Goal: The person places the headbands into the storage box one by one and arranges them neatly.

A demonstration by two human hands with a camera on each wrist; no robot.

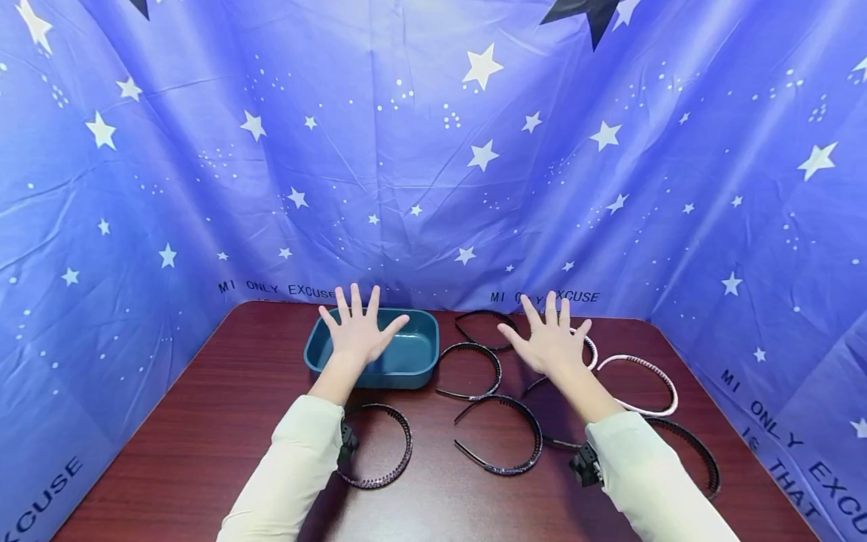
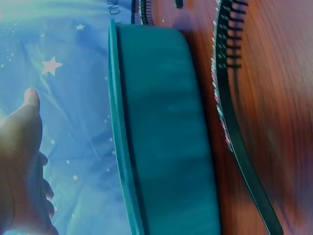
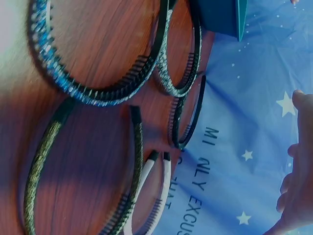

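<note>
Fingers spread wide, my left hand (image 1: 357, 335) is held up over the teal plastic basin (image 1: 413, 370) and holds nothing. My right hand (image 1: 552, 342) is likewise raised with fingers splayed, overlapping a pink headband (image 1: 591, 350) in the head view. Left of it lie a thin black headband (image 1: 467, 331) and a toothed dark headband (image 1: 497, 369). A glittery black headband (image 1: 537, 436) rests nearer the front. Below my left wrist sits another sparkly headband (image 1: 409, 448). In the right wrist view a gold-brown headband (image 3: 36, 176) shows beside a blue-glitter one (image 3: 68, 88).
A white-and-pink headband (image 1: 670, 388) and a dark toothed headband (image 1: 707, 455) lie at the right of the reddish wood table (image 1: 223, 421). Blue star-printed cloth (image 1: 406, 188) hangs behind and along both sides. Each wrist wears a small black camera (image 1: 585, 463).
</note>
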